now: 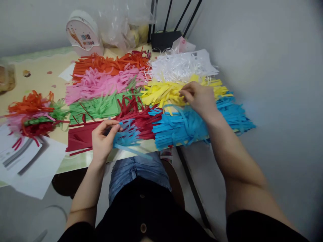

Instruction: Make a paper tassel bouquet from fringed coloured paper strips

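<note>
My left hand is closed in a pinch on a small bunch of blue paper strips, which hang to the right over the table's front edge. My right hand hovers at the pile of yellow paper strips, fingertips bent together; whether a strip is between them I cannot make out. Just below it spreads a pile of blue paper strips. Dark red strips lie behind and beside my left hand, with green strips, pink strips and orange strips in rows farther back.
White shredded strips lie at the back right, near a black router with antennas. A mixed-colour bundle sits at the left by white papers. A white-pink holder and a plastic bag stand behind. The wall closes the right side.
</note>
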Demonstrator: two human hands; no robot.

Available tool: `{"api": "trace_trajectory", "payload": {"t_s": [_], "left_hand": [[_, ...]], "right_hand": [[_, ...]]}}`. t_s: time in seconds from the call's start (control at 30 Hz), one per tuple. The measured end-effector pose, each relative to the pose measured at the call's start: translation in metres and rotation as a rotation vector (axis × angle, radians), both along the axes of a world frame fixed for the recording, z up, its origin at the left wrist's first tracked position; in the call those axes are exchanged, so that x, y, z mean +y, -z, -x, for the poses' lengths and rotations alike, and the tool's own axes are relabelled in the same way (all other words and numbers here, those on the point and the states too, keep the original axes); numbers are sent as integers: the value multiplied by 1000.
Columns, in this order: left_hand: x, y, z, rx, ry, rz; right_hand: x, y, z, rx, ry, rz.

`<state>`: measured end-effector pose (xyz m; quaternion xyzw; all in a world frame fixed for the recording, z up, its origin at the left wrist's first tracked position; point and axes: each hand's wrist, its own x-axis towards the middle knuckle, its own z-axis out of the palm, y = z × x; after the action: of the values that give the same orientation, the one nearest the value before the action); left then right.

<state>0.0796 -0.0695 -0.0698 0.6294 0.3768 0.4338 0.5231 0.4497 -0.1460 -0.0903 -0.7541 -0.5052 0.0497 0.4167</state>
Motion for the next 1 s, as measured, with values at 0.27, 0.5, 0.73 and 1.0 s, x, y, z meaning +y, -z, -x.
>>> {"api": "trace_trajectory", "payload": {"t_s": [0.27,0.5,0.73,1.0], "left_hand": [[-8,-32,-33,-101,9,-195],[-12,-36,-22,-97,-80,-316],[-17,-41,-17,30,-98,-374],[-12,-46,-11,159,-52,-636]], "right_hand": [[16,-62,147,682,-635,-230],[24,-58,180,799,-669,-244],[25,-56,192,795,-656,-276],[23,-57,193,703,-632,-289]]}}
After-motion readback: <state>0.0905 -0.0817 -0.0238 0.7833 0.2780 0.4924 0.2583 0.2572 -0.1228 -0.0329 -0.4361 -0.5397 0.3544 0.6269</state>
